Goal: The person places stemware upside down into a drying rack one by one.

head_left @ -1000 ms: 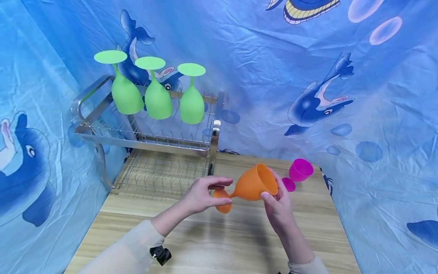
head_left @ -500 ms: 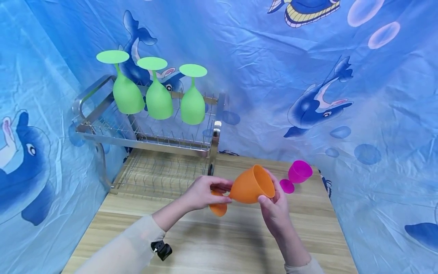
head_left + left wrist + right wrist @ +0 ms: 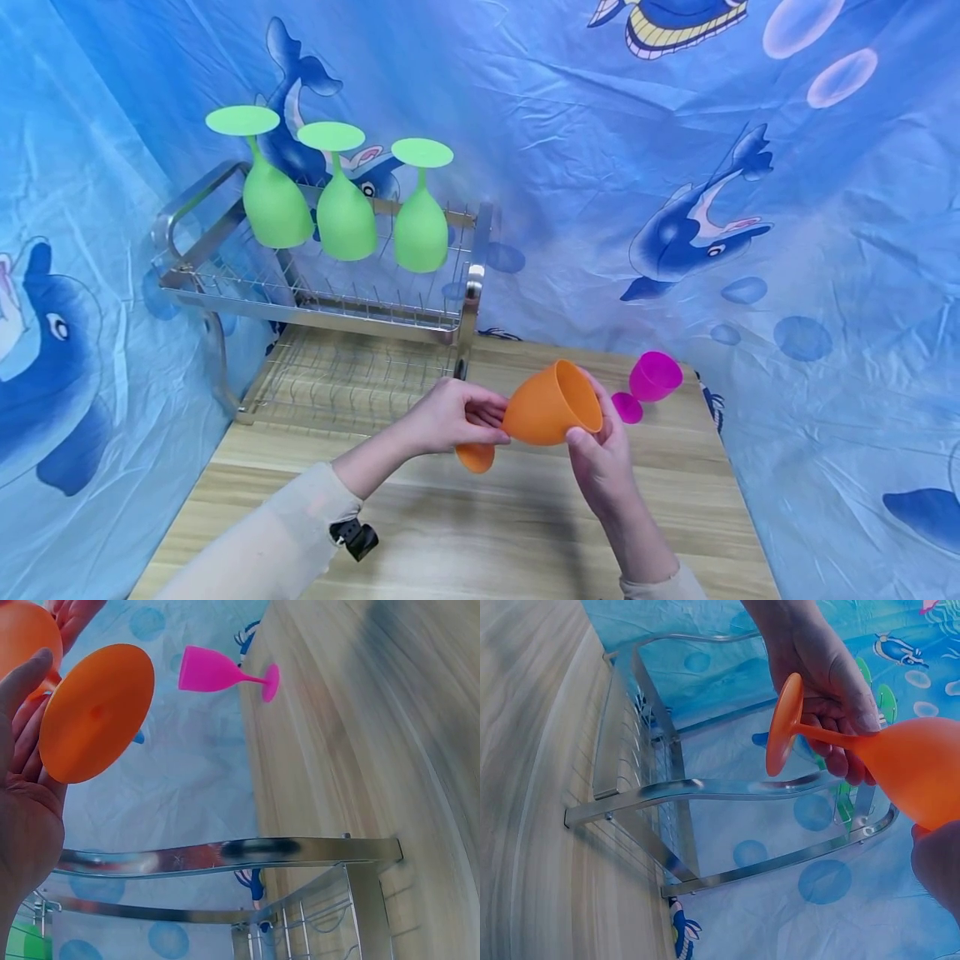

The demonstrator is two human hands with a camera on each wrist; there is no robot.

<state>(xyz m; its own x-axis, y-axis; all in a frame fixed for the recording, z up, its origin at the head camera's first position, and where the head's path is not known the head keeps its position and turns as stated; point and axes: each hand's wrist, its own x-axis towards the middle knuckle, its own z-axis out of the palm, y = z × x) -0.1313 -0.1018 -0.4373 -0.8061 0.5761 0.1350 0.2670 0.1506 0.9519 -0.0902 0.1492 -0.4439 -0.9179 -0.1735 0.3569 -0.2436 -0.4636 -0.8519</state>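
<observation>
An orange goblet (image 3: 542, 410) is held in the air above the wooden table, tilted on its side with its mouth to the right. My left hand (image 3: 448, 421) pinches the stem close to the bowl, thumb and fingers on either side. My right hand (image 3: 606, 467) grips the bowl near the rim, thumb in front and fingers behind. In the left wrist view the goblet's round foot (image 3: 97, 712) faces the camera and hides part of the stem. The right wrist view shows the thin stem (image 3: 831, 736) passing by the left fingers.
A magenta goblet (image 3: 656, 377) stands upright at the back right of the table (image 3: 480, 533). At the back left is a two-tier metal dish rack (image 3: 307, 317). Upside down on its upper tier are three green goblets (image 3: 347, 218). A blue dolphin-print curtain (image 3: 555, 167) hangs behind.
My left hand has moved along the stem towards the bowl and closed its fingers around it. The orange goblet has shifted slightly left, still held by the right hand.
</observation>
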